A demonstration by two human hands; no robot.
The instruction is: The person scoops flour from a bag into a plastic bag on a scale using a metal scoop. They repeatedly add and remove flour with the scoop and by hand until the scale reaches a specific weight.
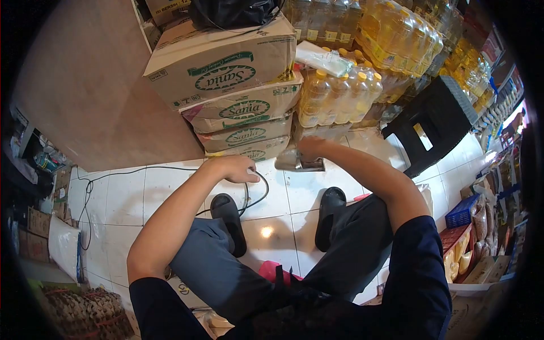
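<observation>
My left hand point(233, 169) is closed around a black cable point(266, 187), which loops down from the fingers toward the floor by my left sandal point(228, 218). In front of the lowest carton, my right hand point(310, 148) is closed, fingers pointing down. Just beneath it on the tiles lies a flat, shiny grey piece point(292, 161) with a dark edge; whether the fingers grip it is hidden. Close ahead of both hands rises a stack of Sania cartons point(226, 76). Shrink-wrapped bottles of yellow oil point(334, 99) stand beside it.
A black plastic stool point(433, 124) lies tilted at the right. A large brown panel point(96, 85) stands at the left. More cable point(127, 171) trails across the white tiles. A blue basket point(462, 211) and packed goods line the right side. My right sandal point(330, 215) is on the floor.
</observation>
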